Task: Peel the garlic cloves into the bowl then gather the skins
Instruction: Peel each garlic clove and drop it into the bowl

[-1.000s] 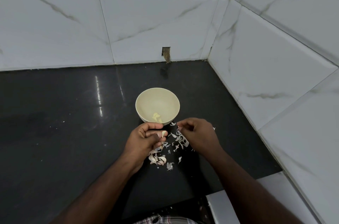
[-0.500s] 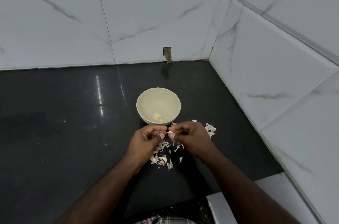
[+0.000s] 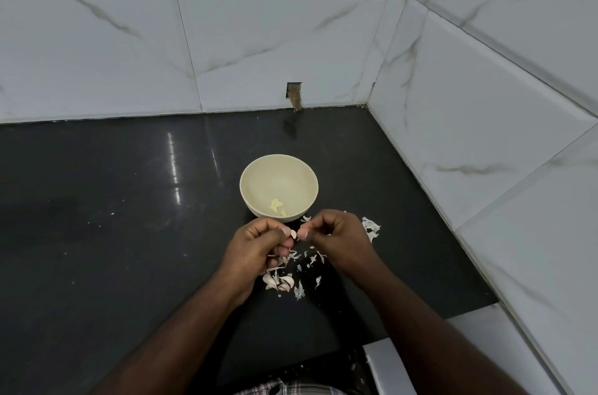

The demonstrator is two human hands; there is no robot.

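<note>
Head view: cream bowl (image 3: 255, 200) with peeled cloves (image 3: 277, 207); both hands' fingers (image 3: 284, 232) curled, pinching one garlic clove (image 3: 293, 233).

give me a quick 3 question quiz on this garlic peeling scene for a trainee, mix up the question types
1. True or false: the bowl already holds peeled cloves.
2. Multiple choice: where do most of the loose skins lie? A) in the bowl B) on the black counter near the hands C) against the back wall
3. Fill in: the left hand pinches a garlic ____ while the right hand picks at it.

Key: 1 true; 2 B; 3 clove
</note>
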